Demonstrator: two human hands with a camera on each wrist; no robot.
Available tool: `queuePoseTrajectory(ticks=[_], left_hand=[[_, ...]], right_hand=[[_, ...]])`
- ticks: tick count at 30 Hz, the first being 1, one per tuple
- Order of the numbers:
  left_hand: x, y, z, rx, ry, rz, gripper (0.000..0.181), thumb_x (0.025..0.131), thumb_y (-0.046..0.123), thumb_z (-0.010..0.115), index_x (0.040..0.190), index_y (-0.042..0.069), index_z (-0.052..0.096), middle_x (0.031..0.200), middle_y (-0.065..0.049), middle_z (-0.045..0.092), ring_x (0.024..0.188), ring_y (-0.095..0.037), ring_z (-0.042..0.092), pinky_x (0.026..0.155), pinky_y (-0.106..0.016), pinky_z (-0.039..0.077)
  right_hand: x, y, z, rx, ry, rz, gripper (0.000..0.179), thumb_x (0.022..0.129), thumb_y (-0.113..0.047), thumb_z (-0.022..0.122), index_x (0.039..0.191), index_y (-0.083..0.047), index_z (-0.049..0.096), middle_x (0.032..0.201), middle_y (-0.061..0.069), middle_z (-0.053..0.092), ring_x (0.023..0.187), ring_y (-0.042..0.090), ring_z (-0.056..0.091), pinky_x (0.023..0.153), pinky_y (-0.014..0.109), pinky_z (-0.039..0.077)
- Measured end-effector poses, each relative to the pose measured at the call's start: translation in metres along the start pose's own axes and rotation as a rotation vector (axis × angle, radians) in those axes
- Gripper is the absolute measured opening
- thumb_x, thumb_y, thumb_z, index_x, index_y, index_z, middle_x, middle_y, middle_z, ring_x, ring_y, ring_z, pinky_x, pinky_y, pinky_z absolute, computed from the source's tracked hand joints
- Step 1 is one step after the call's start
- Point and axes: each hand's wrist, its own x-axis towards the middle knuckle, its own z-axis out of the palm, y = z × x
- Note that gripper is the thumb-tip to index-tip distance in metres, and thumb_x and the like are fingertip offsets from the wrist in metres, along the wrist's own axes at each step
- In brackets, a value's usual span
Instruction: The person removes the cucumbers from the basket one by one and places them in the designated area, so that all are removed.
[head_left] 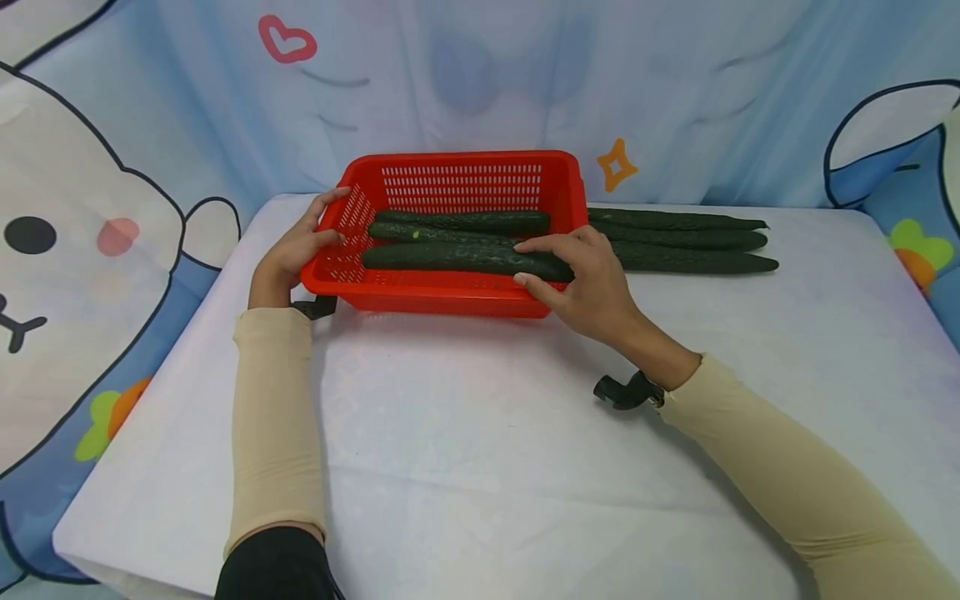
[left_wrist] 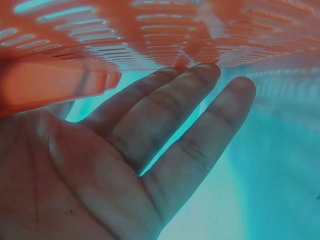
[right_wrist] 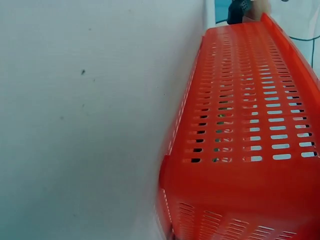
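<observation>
White cloth covers the table, the biggest surface in view, with a pale blue cartoon-printed backdrop draped behind and round it.

Next in size is the red basket, a slotted plastic tray standing toward the far middle of the table. It holds three cucumbers lying side by side, their long axes running left to right across the basket. The nearest cucumber lies just inside the front wall; two more sit behind it. Outside the basket, to its right and touching or nearly touching its wall, three further cucumbers lie on the cloth along the same left-to-right line.

The right hand is the nearer one to the front cucumber. It reaches over the basket's front right corner, its fingers curved over the right end of that cucumber and the thumb against the near side, so it grips the end crosswise to the long axis. The cucumber stretches away leftward from the fingers.

The left hand rests on the basket's left end, fingers straight and relaxed against the slotted wall and rim; the left wrist view shows the flat palm under the orange plastic, holding nothing closed.
</observation>
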Motion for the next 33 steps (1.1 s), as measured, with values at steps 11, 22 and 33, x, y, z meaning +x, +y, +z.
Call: queuePoseTrajectory(ticks=[11, 22, 33], left_hand=[[0.004, 0.001, 0.003, 0.008, -0.003, -0.002, 0.07, 0.097, 0.005, 0.042, 0.151, 0.044, 0.022, 0.152, -0.012, 0.028, 0.104, -0.02, 0.059, 0.077, -0.027, 0.06], [0.0, 0.001, 0.003, 0.009, 0.003, -0.025, 0.069, 0.098, 0.008, 0.045, 0.15, 0.047, 0.022, 0.15, -0.011, 0.029, 0.107, -0.023, 0.059, 0.079, -0.028, 0.06], [0.0, -0.001, 0.001, 0.013, 0.004, -0.03, 0.07, 0.097, 0.008, 0.045, 0.15, 0.047, 0.021, 0.152, -0.009, 0.026, 0.111, -0.024, 0.054, 0.077, -0.025, 0.06]], right_hand=[[-0.008, 0.002, -0.005, 0.053, 0.053, -0.002, 0.04, 0.081, -0.018, 0.081, 0.118, -0.01, 0.07, 0.11, 0.009, 0.071, 0.095, 0.025, 0.05, 0.083, 0.039, 0.038], [-0.016, 0.003, -0.011, 0.097, 0.069, 0.057, 0.04, 0.082, -0.015, 0.079, 0.12, -0.012, 0.068, 0.104, 0.008, 0.068, 0.095, 0.018, 0.045, 0.075, 0.033, 0.035], [-0.026, 0.01, -0.016, 0.102, 0.088, 0.016, 0.041, 0.08, -0.008, 0.079, 0.12, -0.011, 0.069, 0.102, 0.008, 0.068, 0.094, 0.021, 0.046, 0.081, 0.035, 0.035]])
